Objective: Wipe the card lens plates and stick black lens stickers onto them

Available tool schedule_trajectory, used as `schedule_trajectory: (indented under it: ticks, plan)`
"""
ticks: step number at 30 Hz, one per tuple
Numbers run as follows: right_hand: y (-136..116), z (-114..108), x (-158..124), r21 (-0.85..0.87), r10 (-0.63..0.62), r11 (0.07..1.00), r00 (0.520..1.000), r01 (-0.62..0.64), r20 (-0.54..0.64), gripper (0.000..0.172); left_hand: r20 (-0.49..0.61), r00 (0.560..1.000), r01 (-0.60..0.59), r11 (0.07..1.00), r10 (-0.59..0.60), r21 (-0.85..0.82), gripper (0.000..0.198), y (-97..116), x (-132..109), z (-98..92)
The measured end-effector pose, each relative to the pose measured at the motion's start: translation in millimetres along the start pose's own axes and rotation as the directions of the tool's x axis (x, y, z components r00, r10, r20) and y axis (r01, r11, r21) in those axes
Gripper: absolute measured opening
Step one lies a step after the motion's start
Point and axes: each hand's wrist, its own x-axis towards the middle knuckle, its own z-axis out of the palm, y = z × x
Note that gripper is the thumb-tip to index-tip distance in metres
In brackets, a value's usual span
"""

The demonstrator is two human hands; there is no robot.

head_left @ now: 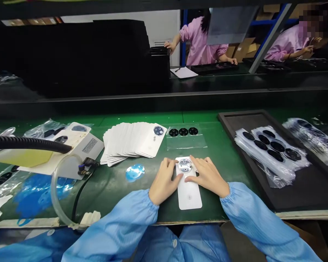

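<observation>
A white phone back panel point(189, 194) lies flat on the green mat in front of me. Near its top is a round camera plate point(185, 166) with several lens rings. My left hand point(165, 182) grips the panel's upper left edge, its fingertips at the corner and thumb beside the plate. On the opposite side my right hand point(209, 178) holds the upper right part, forefinger at the top edge and thumb lying on the face. To the left rests a loose blue film piece point(135, 172). Beyond it is a fanned stack of white panels point(125, 140), the end one showing a dark camera circle.
A clear sheet point(187, 142) carries three black camera discs. On the right a black tray point(284, 198) holds bagged discs point(270, 145). At left stand a white box point(89, 149), a black corrugated hose point(30, 143) and blue film scraps point(41, 191). People in pink work beyond the bench.
</observation>
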Motion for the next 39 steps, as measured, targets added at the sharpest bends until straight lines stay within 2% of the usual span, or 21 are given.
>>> schedule_trajectory:
  ticks: [3, 6, 8, 13, 19, 29, 39]
  plan:
    - [1, -2, 3, -0.021, -0.010, 1.000, 1.000, 0.011, 0.026, 0.082, 0.019, 0.999, -0.045, 0.997, 0.044, 0.062, 0.015, -8, 34, -0.2]
    - [1, -4, 6, -0.035, -0.017, 0.999, 0.999, 0.019, 0.046, 0.083, 0.069, 0.995, -0.084, 0.989, 0.076, 0.124, 0.018, -16, 61, 3.2]
    - [2, -4, 7, -0.038, -0.022, 0.999, 0.998, 0.024, 0.056, 0.083, 0.101, 0.991, -0.107, 0.982, 0.092, 0.156, 0.022, -18, 70, 3.4]
    - [2, -3, 7, -0.038, -0.023, 0.999, 0.997, 0.025, 0.068, 0.085, 0.161, 0.978, -0.160, 0.968, 0.130, 0.192, 0.021, -16, 70, -1.6]
    - [3, -2, 6, -0.034, -0.028, 0.999, 0.997, 0.030, 0.068, 0.085, 0.188, 0.968, -0.198, 0.968, 0.167, 0.155, 0.017, -19, 64, -5.1]
    - [4, -3, 8, -0.022, -0.055, 0.998, 0.997, 0.056, 0.058, 0.082, 0.256, 0.945, -0.245, 0.958, 0.202, 0.148, 0.017, -17, 76, -5.0]
    - [5, -3, 6, -0.001, -0.056, 0.998, 0.998, 0.056, 0.029, 0.074, 0.302, 0.941, -0.228, 0.945, 0.151, 0.237, 0.016, -16, 76, -3.8]
